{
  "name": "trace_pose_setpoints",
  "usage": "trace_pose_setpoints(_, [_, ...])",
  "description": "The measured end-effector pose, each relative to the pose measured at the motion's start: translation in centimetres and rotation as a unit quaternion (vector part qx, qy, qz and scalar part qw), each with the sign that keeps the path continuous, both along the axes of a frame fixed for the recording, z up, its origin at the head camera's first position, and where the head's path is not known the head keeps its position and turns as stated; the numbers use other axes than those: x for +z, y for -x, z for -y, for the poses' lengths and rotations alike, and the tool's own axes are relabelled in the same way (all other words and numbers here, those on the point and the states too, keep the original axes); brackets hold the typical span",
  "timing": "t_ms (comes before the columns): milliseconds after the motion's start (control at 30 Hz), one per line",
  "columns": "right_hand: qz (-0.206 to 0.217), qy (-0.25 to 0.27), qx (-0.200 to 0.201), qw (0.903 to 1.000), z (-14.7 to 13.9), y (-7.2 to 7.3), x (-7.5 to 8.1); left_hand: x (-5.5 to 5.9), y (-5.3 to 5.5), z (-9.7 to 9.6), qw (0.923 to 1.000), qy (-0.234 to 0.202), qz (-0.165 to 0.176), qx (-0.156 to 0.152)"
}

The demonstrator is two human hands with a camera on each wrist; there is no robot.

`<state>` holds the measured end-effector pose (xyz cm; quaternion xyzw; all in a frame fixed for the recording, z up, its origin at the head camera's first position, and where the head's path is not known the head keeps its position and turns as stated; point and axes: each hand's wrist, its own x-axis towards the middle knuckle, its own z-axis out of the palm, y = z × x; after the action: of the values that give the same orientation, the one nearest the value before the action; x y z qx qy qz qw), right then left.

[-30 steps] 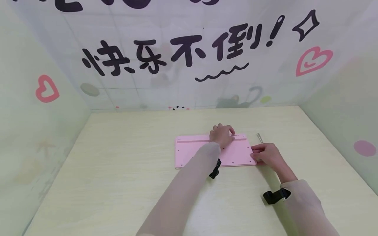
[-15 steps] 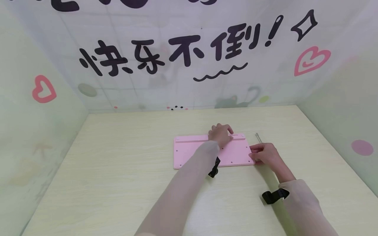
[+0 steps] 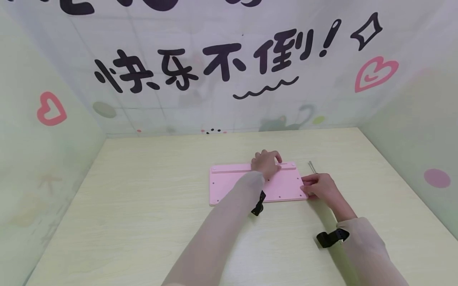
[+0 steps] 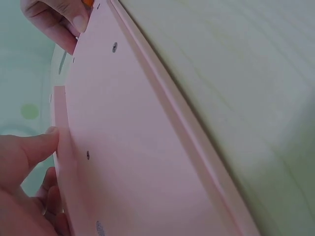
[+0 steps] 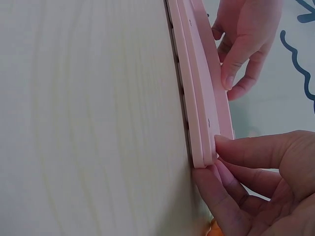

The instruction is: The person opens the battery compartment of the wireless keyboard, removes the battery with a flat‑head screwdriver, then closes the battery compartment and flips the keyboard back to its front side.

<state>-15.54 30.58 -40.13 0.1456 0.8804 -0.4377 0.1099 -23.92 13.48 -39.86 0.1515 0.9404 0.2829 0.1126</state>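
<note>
You wear long sleeves in a pale, greyish beige, plain and smooth along their length. Your left sleeve [image 3: 218,234] reaches close to the left hand [image 3: 265,164], its end loose and rounded. Your right sleeve [image 3: 368,246] is softly creased and stops short of the right hand [image 3: 322,186], leaving the wrist bare. At each cuff you have a black strap: the left strap [image 3: 258,204] shows as a narrow dark strip, while the right strap [image 3: 340,235] carries a chunky, round-cornered black block [image 3: 324,239]. Both your hands are ungloved.
</note>
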Motion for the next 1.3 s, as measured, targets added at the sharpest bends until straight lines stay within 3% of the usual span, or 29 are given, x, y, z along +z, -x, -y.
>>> trace_pose_setpoints(200, [-0.003,-0.002,-0.002,1.0,0.0,-0.1,0.0,-0.3,0.2,-0.2,0.9999,-0.006,0.003,0.009])
trace_pose_setpoints(600, [-0.002,-0.004,-0.003,1.0,0.1,-0.1,0.1,0.6,-0.4,0.0,0.9992,-0.026,0.009,0.028])
trace_pose_setpoints(967, [-0.001,-0.005,-0.002,1.0,0.4,-0.1,0.2,0.9,-0.2,-0.2,0.9995,-0.015,0.024,0.016])
trace_pose_setpoints(1300, [-0.001,-0.007,-0.006,1.0,0.4,0.0,0.1,0.3,-0.3,-0.6,0.9995,-0.02,0.012,0.024])
